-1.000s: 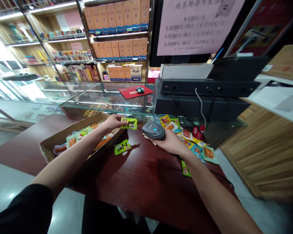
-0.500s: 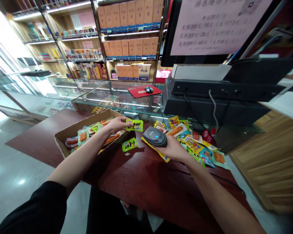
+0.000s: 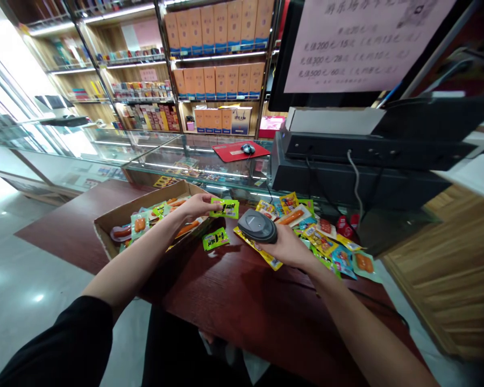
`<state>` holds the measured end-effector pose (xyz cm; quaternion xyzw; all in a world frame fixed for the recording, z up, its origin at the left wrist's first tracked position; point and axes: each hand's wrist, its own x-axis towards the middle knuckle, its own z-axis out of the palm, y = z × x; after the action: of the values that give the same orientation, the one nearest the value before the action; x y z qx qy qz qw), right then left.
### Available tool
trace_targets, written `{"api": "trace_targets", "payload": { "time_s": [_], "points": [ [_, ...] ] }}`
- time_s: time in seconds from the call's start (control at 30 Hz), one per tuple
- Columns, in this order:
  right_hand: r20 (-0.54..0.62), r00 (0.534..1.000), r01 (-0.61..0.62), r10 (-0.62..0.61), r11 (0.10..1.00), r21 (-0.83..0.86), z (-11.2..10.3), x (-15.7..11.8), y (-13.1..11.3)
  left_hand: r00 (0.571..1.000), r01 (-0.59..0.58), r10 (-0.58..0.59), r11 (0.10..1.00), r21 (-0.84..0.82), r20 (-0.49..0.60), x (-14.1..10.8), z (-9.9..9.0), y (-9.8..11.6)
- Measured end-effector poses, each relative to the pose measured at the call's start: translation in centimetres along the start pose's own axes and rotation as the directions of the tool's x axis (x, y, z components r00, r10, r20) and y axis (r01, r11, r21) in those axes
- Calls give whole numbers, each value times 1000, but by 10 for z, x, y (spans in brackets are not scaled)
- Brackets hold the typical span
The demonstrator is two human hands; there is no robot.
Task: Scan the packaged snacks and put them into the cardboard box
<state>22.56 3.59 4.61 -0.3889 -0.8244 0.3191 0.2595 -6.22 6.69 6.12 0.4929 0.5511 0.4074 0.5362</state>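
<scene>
Pinched in my left hand (image 3: 200, 207) is a green snack packet (image 3: 226, 208), held up beside the right end of an open cardboard box (image 3: 105, 215). Wrapped sausages and other small packets (image 3: 140, 223) lie inside that box. My right hand (image 3: 288, 246) grips a dark grey barcode scanner (image 3: 257, 226), its front pointing left toward the held packet. A yellow packet (image 3: 271, 259) lies on the table beneath the scanner, partly covered by it. Between box and scanner rests another green packet (image 3: 215, 239) on the brown table (image 3: 226, 301).
A loose pile of colourful snack packets (image 3: 322, 239) spreads to the right of my right hand. Behind the table stands a glass counter (image 3: 165, 156) with a mouse (image 3: 248, 148) on a red pad. A black monitor (image 3: 278, 64) with a pink paper sign rises at right.
The blue light on top of the scanner has gone out. Both hands keep their hold, and the whole view has shifted slightly.
</scene>
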Motion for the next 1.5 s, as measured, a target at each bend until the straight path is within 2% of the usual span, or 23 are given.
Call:
{"api": "trace_targets", "payload": {
  "time_s": [0.1,0.2,0.3,0.4,0.5,0.57,0.63,0.7,0.8,0.97,1.03,1.07,1.13,1.23,1.3,1.4,1.5],
  "points": [
    [-13,1000,15,-15,1000,15,-1,-1,0,998,11,-13,999,-39,-54,-2,-3,8],
    [-32,999,27,-26,999,25,-2,-2,0,995,8,-19,993,-116,-94,-12,-18,20],
    [-31,999,32,-32,999,10,-2,-2,0,990,-11,-12,988,-156,-143,-30,-51,29],
    [-23,999,37,-37,999,12,-2,-1,-2,967,-14,-16,993,-117,-254,-54,-92,34],
    [-12,1000,24,-24,1000,18,0,-1,-5,953,6,-36,995,-100,-301,-78,-125,35],
    [-13,1000,19,-19,1000,15,2,-1,-7,940,23,-54,995,-97,-336,-89,-137,36],
    [-3,1000,29,-29,999,25,2,-1,-8,929,35,-63,996,-83,-364,-96,-139,36],
    [19,999,36,-37,999,39,3,-1,-7,936,25,-40,999,-47,-348,-97,-132,36],
    [3,1000,14,-14,999,38,1,0,-4,963,6,1,1000,25,-270,-88,-107,36],
    [-42,999,14,-13,1000,23,-3,-1,1,994,-34,51,985,172,-96,-53,-43,31],
    [-42,999,21,-20,999,28,-5,-1,1,992,-118,125,933,339,2,-38,-17,26],
    [-40,999,22,-20,999,39,-6,-1,1,983,-183,173,870,457,64,-31,-5,24],
    [-42,999,14,-12,998,67,-7,-1,1,948,-317,212,653,688,236,-23,17,19],
    [-66,998,12,-5,996,93,-9,-1,2,894,-444,78,285,850,441,-22,42,13],
    [-71,997,11,-5,996,94,-10,-1,2,874,-478,-31,126,869,485,-23,51,8],
    [-61,998,-5,11,996,93,-12,-1,-1,865,-488,-130,15,873,485,-23,56,-2],
    [-56,998,-10,15,995,99,-13,-1,-4,858,-497,-158,-15,868,489,-16,53,-11]
  ]
}}
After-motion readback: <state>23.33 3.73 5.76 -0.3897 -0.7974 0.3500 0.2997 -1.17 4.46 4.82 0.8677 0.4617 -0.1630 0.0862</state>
